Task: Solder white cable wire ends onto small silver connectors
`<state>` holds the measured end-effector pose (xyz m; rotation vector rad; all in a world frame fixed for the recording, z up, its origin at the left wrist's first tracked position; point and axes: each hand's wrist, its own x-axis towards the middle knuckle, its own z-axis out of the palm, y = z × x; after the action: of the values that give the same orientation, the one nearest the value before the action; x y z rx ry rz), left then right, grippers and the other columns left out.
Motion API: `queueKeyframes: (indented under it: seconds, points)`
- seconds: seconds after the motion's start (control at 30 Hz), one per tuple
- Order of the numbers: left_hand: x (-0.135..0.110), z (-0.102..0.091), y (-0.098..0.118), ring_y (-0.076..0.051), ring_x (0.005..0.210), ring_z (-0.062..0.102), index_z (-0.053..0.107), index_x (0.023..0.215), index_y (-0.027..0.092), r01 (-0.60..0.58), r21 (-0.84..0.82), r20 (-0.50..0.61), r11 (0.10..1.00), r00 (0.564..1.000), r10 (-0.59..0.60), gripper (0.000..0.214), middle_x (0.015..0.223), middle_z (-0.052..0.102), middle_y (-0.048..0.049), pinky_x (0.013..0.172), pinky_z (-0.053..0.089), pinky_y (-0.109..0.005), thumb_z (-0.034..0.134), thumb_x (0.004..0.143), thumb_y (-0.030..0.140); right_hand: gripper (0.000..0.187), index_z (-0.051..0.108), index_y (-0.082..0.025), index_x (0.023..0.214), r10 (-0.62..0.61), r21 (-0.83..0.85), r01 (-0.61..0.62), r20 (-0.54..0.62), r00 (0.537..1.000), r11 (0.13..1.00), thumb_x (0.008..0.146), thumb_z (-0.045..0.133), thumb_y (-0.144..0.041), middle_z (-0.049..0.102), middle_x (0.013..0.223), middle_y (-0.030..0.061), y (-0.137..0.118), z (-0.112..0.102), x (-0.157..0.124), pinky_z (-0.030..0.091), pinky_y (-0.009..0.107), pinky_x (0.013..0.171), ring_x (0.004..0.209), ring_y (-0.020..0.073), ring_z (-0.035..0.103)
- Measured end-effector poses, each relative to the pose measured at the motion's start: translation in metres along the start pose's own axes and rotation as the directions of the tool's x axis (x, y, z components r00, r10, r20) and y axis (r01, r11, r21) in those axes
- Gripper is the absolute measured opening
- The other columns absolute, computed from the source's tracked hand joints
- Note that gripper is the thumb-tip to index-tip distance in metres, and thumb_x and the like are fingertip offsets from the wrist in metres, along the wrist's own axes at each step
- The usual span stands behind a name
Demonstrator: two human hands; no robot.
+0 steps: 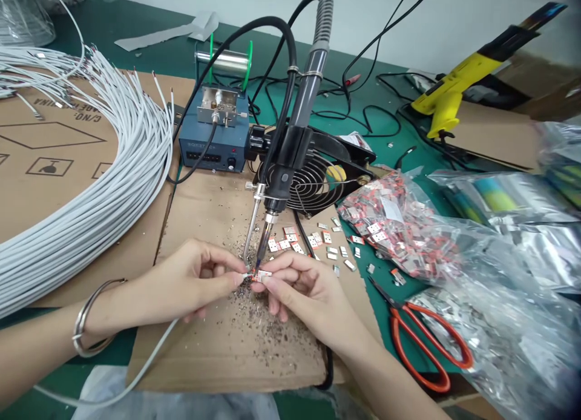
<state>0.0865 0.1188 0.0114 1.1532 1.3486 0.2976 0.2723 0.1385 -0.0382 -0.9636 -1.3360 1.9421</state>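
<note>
- While the left hand (200, 284) pinched the stripped end of a thin pale-grey cable (152, 354) between thumb and forefinger, the right hand (311, 290) gripped a small flat silver-and-red metal connector (263, 276) the same way.
- The connector sat low over the middle of a brown cardboard sheet (204, 353), its red end facing the cable; the fingertips hid part of it, so whether wire and connector touched could not be told.
- The cable curved below the left wrist toward the lower left.
- Directly above the connector stood the dark tip of a black-and-grey soldering iron (302, 105), with a slim metal feed tube (252, 226) beside it, both crowding the space between the hands.
- Behind stood a blue box-shaped soldering unit (213, 144) and a round black wire-grilled fan (313, 184).
- A thick bundle of pale-grey cables (131, 144) filled the left side.
- To the right, loose silver-and-red connectors (297, 248) lay scattered near a clear plastic bag of similar pieces (403, 226).
- Red-handled scissors (399, 308) rested on the green desk (379, 293), apart from the right hand.
</note>
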Motion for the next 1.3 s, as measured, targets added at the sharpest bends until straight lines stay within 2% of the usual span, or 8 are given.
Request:
queueKeyframes:
  seconds: [0.2,0.43,0.8,0.93,1.13,1.3]
  points:
    - [0.0022,0.0003,-0.0012,-0.002,0.034,0.035,0.057,0.095,0.012,-0.018,0.000,0.006,1.000,1.000,0.018,0.030,0.047,0.039,0.0080,0.031,0.030,-0.010,0.052,0.081,0.038,0.028,0.052,-0.007,0.085,0.008,-0.035,-0.009,-0.029,1.000,0.999,0.074,0.064,-0.030,0.063,0.070,0.0067,0.0004,0.0015,0.0007,0.041,0.008,0.039,0.043,0.0019,0.050]
    - [0.0005,0.0013,-0.0052,-0.002,0.034,0.035,0.056,0.100,0.013,0.003,0.020,0.001,1.000,1.000,-0.003,0.032,0.048,0.039,0.0077,0.031,0.030,-0.010,0.051,0.081,0.038,0.028,0.054,-0.007,0.082,0.018,-0.072,-0.025,-0.090,0.996,0.997,0.066,0.069,-0.026,0.057,0.063,0.0019,0.0013,0.0059,0.0012,0.041,0.009,0.038,0.041,0.0024,0.048]
    - [0.0032,0.0013,-0.0078,-0.002,0.036,0.037,0.056,0.101,0.013,-0.034,0.050,0.009,0.998,0.999,0.034,0.034,0.051,0.040,0.0070,0.032,0.031,-0.011,0.050,0.081,0.040,0.029,0.053,-0.007,0.081,-0.012,-0.173,-0.004,-0.092,0.996,0.985,0.072,0.064,-0.033,0.058,0.062,0.0028,0.0042,0.0056,0.0035,0.039,0.009,0.037,0.041,0.0024,0.047]
    - [0.0014,0.0029,-0.0055,-0.001,0.035,0.036,0.057,0.100,0.013,-0.041,0.049,0.002,0.998,0.999,0.041,0.032,0.049,0.040,0.0072,0.033,0.030,-0.010,0.050,0.082,0.039,0.030,0.054,-0.008,0.084,-0.004,-0.133,-0.005,-0.072,0.997,0.991,0.073,0.064,-0.033,0.058,0.065,0.0030,0.0023,0.0038,0.0033,0.039,0.009,0.036,0.042,0.0025,0.048]
    - [0.0013,0.0011,-0.0049,-0.002,0.036,0.038,0.057,0.099,0.013,-0.062,0.027,0.013,0.998,0.998,0.062,0.034,0.050,0.040,0.0070,0.033,0.032,-0.010,0.051,0.081,0.041,0.027,0.056,-0.008,0.093,-0.051,-0.048,0.050,-0.004,0.999,0.998,0.076,0.063,-0.028,0.061,0.074,0.0052,0.0010,0.0006,0.0014,0.045,0.009,0.043,0.048,0.0023,0.051]
    - [0.0010,-0.0001,-0.0051,-0.002,0.035,0.037,0.056,0.098,0.012,-0.051,0.021,0.011,0.998,0.999,0.051,0.032,0.048,0.040,0.0074,0.033,0.032,-0.010,0.051,0.081,0.039,0.027,0.054,-0.008,0.091,-0.008,-0.009,0.007,-0.014,1.000,1.000,0.076,0.063,-0.028,0.063,0.073,0.0056,0.0027,0.0002,0.0005,0.045,0.009,0.043,0.046,0.0021,0.052]
